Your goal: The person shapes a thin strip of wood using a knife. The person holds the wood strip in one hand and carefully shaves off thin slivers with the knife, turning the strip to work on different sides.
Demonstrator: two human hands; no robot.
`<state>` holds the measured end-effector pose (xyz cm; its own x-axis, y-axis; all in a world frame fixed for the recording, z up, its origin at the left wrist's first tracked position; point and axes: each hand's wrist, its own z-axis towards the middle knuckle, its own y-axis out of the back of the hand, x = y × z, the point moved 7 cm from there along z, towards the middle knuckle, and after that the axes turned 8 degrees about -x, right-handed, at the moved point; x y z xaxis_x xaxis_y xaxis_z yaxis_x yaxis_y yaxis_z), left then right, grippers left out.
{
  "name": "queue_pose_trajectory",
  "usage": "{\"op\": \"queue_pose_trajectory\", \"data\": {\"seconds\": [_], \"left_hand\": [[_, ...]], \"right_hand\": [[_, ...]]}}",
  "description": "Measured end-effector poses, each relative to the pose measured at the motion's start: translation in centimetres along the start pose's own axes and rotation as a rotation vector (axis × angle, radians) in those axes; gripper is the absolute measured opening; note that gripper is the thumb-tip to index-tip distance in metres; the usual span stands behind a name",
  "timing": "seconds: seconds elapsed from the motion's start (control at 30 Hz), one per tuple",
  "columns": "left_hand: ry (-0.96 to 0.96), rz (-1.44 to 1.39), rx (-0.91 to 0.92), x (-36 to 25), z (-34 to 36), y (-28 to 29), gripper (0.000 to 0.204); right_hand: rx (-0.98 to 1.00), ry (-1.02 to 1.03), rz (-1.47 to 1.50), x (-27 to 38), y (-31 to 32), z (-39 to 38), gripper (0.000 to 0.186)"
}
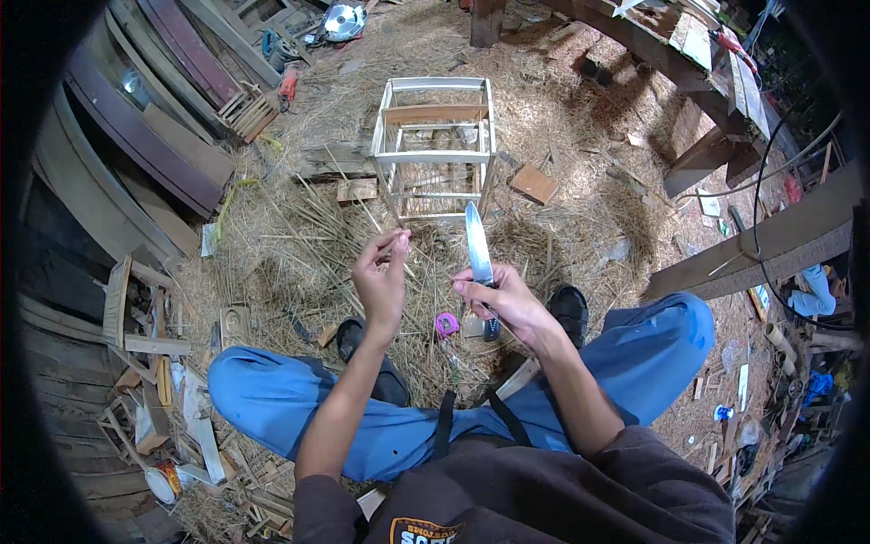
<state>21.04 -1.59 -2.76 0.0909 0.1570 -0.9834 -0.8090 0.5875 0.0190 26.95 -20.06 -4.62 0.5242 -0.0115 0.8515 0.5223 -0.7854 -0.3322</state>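
In my right hand (507,306) is a knife (478,243), its broad, shiny blade pointing up and away from me and its dark handle running below my fingers. My left hand (381,283) is raised to the left of the blade, thumb and fingertips pinched together. Whatever those fingers may hold is too small to make out. Beyond both hands a light wooden frame (433,158) of thin slats stands on the straw-covered ground. A pink round object (446,324) lies between my feet, below the hands.
Thin sticks (340,213) and a brown wood block (535,184) lie around the frame. Long curved boards (136,118) lean at the left. A heavy timber bench (671,68) stands at the far right, and a circular saw (344,23) at the far left.
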Motion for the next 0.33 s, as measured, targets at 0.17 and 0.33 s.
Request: {"op": "queue_pose_trajectory", "data": {"seconds": [0.17, 0.33], "left_hand": [[-0.499, 0.383, -0.028, -3.2, -0.3, -0.3, 0.017], [-0.019, 0.149, 0.029, -0.6, 0.4, 0.0, 0.02]], "right_hand": [[0.062, 0.039, -0.052, -1.2, -0.6, 0.0, 0.011], [0.014, 0.249, -0.261, -1.1, -0.8, 0.6, 0.018]]}}
